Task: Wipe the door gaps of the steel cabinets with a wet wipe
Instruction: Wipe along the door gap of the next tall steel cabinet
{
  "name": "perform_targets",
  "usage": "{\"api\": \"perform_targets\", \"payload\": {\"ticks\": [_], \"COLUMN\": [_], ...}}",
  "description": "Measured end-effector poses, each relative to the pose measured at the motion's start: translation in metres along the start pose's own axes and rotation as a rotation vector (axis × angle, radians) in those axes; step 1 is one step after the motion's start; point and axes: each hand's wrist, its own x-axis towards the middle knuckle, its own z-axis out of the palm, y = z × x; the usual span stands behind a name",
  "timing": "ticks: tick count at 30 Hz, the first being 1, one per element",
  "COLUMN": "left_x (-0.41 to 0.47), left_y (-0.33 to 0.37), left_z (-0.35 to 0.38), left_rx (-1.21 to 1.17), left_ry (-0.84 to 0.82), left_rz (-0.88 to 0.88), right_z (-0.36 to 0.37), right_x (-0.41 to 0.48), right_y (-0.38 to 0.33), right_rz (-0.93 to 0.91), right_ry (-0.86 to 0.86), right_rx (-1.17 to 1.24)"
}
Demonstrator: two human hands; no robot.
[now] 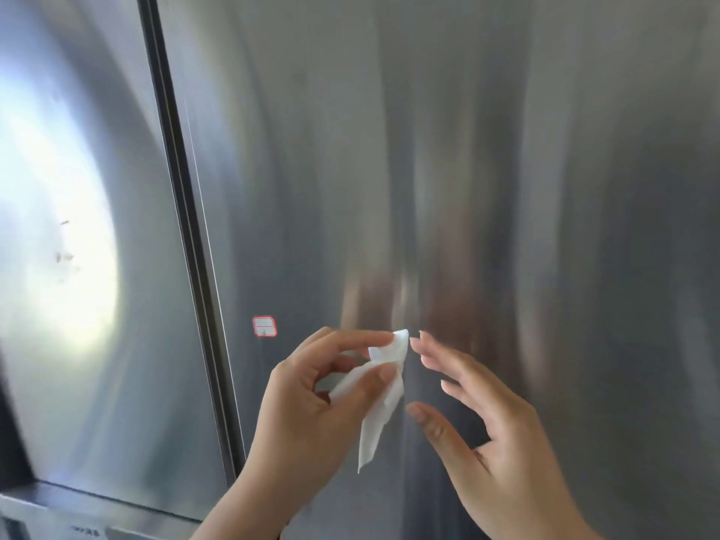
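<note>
Two bare hands are closest to us, held up in front of a shiny steel cabinet. One landmark helps here: the little red-edged sticker (265, 326) on the door.

Below and to the right of the sticker is the left hand (311, 407). It pinches a white wet wipe (383, 387) between the thumb and the first finger. The other fingers curl loosely under it. Its top corner pokes up past the fingertips, and a long tail hangs down. I think it is held this way so a small tip can be pushed into a thin gap.

Farther right of the sticker is the right hand (483, 430). It is open, with fingers spread and nothing in it. Its fingertips are just beside the wipe's top corner but do not seem to touch it. It looks ready to help fold or tidy the wipe.

Behind the hands is the big steel door (467, 150), with blurry reflections of the hands on it.

Left of the sticker runs the dark door gap (187, 228), going from top to bottom. No hand is on it, so it is not being wiped right now. Past the gap is another steel door (78, 189), with a bright patch of light and a few small marks.
</note>
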Motion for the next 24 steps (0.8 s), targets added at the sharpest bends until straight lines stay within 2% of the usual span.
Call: {"api": "perform_targets", "payload": {"ticks": [7, 13, 20, 24], "left_x": [0.009, 0.025, 0.049, 0.063], "left_y": [-0.003, -0.017, -0.038, -0.047], "left_z": [-0.003, -0.031, -0.096, -0.153], "left_rx": [0.007, -0.154, -0.374, -0.374], "left_ry": [-0.046, -0.153, -0.296, -0.294], "left_rz": [0.082, 0.118, 0.177, 0.271], "right_z": [0.009, 0.035, 0.104, 0.15], "right_x": [0.013, 0.025, 0.041, 0.058], "right_y": [-0.002, -0.019, -0.058, -0.081], "right_rz": [-0.007, 0.027, -0.01, -0.071], "right_ry": [0.031, 0.09, 0.222, 0.271], "right_rx": [0.135, 0.253, 0.346, 0.264]}}
